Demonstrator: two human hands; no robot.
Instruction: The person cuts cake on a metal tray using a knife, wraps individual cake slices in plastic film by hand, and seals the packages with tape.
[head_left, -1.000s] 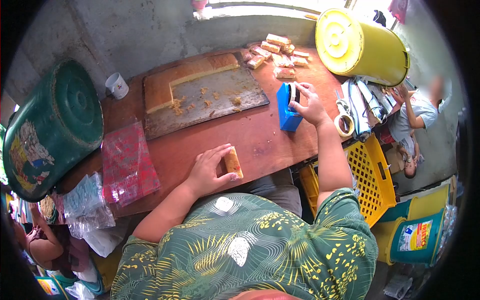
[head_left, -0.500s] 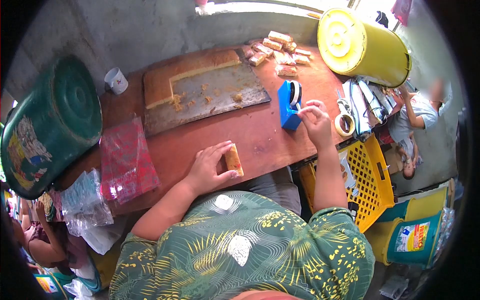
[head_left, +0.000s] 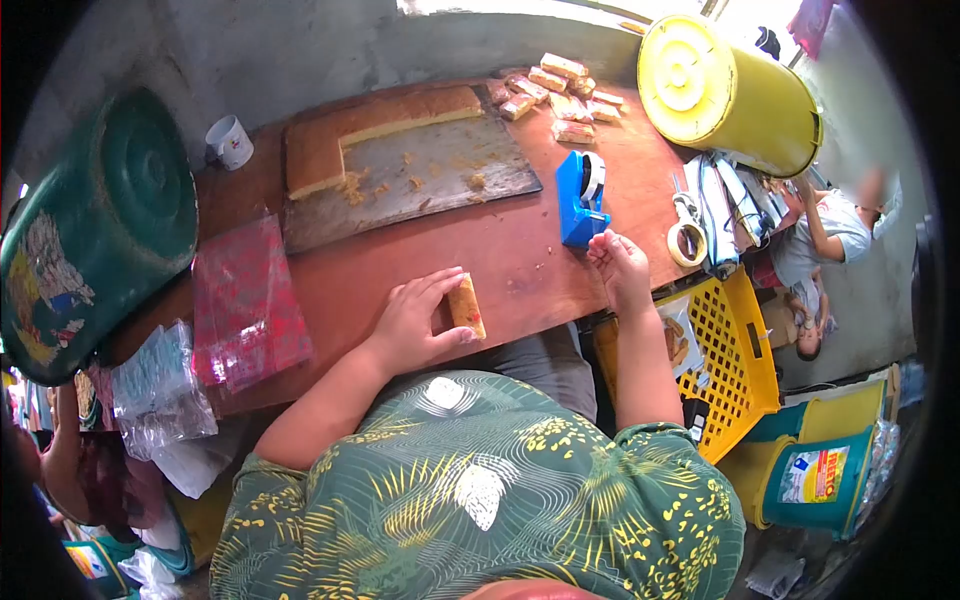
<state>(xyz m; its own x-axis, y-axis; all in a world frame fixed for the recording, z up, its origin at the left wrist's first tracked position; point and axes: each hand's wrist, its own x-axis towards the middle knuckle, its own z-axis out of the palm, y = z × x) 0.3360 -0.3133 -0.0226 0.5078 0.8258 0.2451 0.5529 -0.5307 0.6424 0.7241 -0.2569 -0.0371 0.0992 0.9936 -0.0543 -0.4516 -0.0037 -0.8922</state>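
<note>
1. Left hand (head_left: 413, 313): thumb and fingers gripping 1 bar (head_left: 467, 307), flat on the table (head_left: 520, 285) near its front edge.
2. Right hand (head_left: 625, 268): thumb and forefinger pinched together, just beside the blue tape dispenser (head_left: 580, 205). Cannot tell whether tape lies between them.
3. Risk: too firm a left squeeze could crush the bar, which looks soft.
4. Risk: a sharp tug on tape could drag the dispenser; any loose strip could curl and stick to itself.
5. Writing: teal bucket (head_left: 850, 500) label (head_left: 813, 475), apparently "FRITO", 1st letter uncertain. Green bin (head_left: 150, 190) label (head_left: 55, 285) torn, illegible. Mug (head_left: 231, 143) print too small.
</note>
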